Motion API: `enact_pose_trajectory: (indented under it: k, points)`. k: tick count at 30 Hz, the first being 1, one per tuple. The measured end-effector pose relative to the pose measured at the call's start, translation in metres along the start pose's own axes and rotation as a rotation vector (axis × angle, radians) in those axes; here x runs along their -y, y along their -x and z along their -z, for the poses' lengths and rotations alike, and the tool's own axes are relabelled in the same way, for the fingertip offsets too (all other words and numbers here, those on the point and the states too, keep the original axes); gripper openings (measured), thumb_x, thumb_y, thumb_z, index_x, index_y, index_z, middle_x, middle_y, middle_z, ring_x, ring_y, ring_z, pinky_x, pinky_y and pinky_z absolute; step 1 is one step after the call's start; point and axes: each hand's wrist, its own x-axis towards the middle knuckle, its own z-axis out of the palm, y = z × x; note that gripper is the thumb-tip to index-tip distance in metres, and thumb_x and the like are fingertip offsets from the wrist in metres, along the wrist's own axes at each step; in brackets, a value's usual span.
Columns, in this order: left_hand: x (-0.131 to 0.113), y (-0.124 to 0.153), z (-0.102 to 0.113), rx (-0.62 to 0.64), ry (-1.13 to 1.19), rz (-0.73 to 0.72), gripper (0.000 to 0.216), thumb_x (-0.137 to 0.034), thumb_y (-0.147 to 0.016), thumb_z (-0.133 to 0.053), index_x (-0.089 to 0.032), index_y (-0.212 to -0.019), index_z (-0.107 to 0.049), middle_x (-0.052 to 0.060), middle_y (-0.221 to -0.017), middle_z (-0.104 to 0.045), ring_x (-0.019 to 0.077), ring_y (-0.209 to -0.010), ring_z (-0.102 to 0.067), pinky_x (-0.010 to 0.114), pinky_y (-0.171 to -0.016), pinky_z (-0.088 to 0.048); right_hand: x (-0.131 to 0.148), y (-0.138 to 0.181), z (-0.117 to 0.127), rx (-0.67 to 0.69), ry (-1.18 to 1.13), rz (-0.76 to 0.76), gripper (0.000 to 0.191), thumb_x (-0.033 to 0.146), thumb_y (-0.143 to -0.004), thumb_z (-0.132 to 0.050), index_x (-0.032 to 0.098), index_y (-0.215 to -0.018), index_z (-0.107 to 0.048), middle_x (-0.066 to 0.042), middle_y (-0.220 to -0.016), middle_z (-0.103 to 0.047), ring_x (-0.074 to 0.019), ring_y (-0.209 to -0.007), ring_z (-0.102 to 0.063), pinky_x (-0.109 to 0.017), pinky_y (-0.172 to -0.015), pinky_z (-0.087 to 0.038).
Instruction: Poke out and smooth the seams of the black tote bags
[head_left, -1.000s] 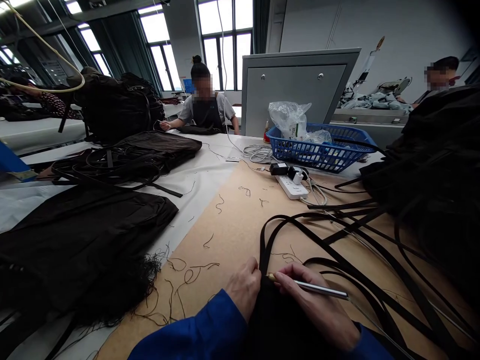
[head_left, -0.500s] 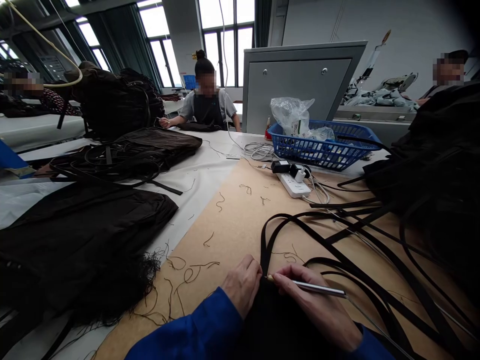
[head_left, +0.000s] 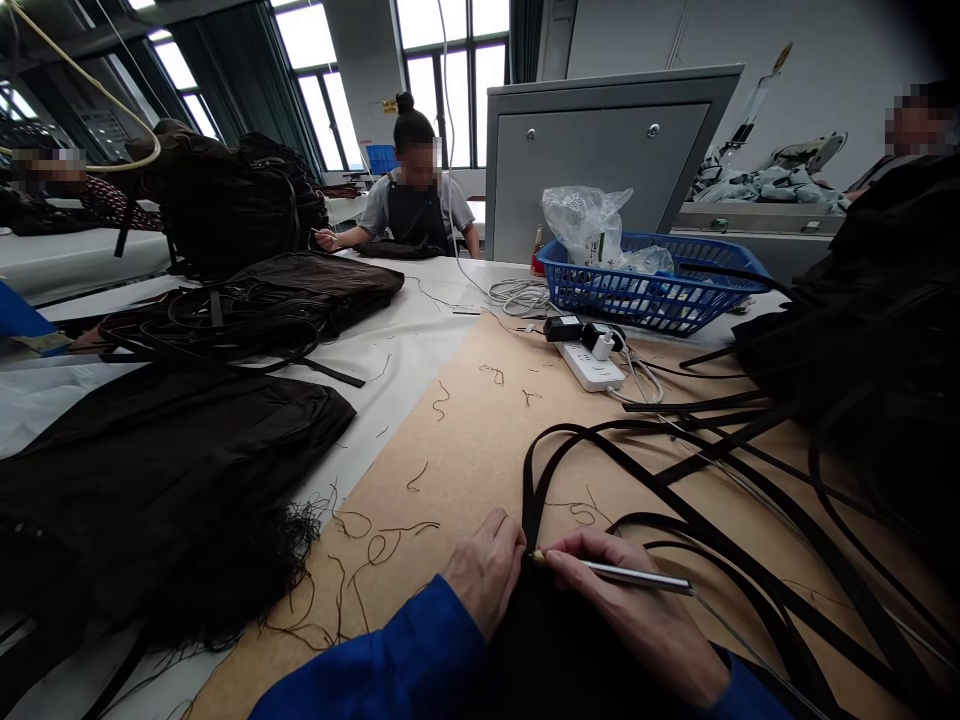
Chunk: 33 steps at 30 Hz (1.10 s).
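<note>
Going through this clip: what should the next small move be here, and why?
Probably ease the tip of the corded metal pen slightly along the edge of the black fabric: the right hand holds it there, beside the left hand, which pinches the fabric by a black strap.

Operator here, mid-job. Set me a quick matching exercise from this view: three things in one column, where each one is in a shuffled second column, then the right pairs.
Things:
1. Slim silver tool
2. Clear plastic bag
3. White power strip

Places:
A. In the blue basket
B. On the tan board
C. Pinched in the right hand

Pairs: 1-C, 2-A, 3-B
</note>
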Motion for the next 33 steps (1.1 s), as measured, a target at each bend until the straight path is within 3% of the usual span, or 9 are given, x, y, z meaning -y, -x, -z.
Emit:
enact_pose_trajectory:
  k: [33]
  points:
    - [-0.0037,-0.0012,0.0037,0.031,-0.004,0.060,0.018,-0.011,-0.086,-0.032,-0.019,-0.079,-0.047,0.001,-0.079,-0.052,0.0129,-0.061,-0.054,0.024,-0.055,-0.047,0.0078,0.0047,0.0018,0.004,0.017,0.003,0.026,0.044,-0.083,-0.057,0.021,-0.082,-0.068,0.001,-0.075,-0.067,-0.0167,-0.075,-0.060,-0.022,-0.064,-0.043]
